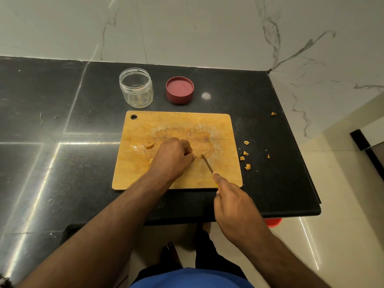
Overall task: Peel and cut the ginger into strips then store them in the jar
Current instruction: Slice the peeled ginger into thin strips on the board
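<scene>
Two hands at work over the chopping board (224, 129). Left hand (172, 156) curled down on the board, fingertips bunched as if pinning a small bit of ginger, though mostly hidden under the knuckles, so hard to tell for sure. Right hand (232, 202) closed round the knife (207, 164), forefinger laid along the back, blade tip down on the wood just beside the left fingertips. One ginger piece (150, 145) lying apart on the board's left side, looking peeled.

Peeling seemingly finished: peel scraps (246, 154) scattered on the counter (52, 113) just off the board's right edge, one more farther back. Cutting apparently under way, probably early. No heap of strips visible. Jar (136, 88) open and upright behind the board's far left corner, nothing clearly inside. Lid (180, 89) lying beside it, underside up. Still left, then: most of the cutting, filling the jar, closing it.

Nothing between board and jar to block the way. Scraps near the board's edge worth keeping out of the strips.
</scene>
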`<state>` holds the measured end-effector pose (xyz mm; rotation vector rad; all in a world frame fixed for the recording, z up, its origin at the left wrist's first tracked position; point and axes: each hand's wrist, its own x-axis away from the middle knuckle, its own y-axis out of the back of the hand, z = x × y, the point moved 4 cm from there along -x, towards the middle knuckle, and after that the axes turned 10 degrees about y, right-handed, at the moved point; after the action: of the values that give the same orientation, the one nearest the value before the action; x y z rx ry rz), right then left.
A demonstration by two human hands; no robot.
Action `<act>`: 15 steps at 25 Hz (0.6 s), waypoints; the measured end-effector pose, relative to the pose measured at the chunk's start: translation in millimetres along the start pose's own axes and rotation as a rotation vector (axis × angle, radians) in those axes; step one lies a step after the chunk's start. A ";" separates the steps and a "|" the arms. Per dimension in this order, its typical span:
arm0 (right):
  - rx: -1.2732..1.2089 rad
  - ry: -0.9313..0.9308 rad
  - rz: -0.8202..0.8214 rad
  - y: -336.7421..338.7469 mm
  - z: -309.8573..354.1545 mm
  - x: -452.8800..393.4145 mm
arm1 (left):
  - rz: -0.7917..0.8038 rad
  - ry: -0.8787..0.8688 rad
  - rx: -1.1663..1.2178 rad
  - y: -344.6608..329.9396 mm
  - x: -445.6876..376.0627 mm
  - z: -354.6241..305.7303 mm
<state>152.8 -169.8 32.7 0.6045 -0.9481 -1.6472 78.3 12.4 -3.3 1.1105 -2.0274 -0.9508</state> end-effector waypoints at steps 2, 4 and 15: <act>-0.058 -0.015 -0.022 4.8 -1.7 -2.0 | 0.003 -0.003 -0.003 -0.1 -0.3 0.4; -0.084 -0.014 -0.040 8.7 -3.0 -4.5 | 0.002 -0.007 -0.002 0.0 -0.3 1.3; -0.015 0.064 0.004 -3.8 6.7 -28.3 | -0.017 -0.020 0.012 -1.5 -1.6 3.5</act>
<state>153.4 -140.6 31.0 0.6412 -0.8886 -1.6207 76.9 14.3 -6.8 1.1306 -2.0449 -0.9632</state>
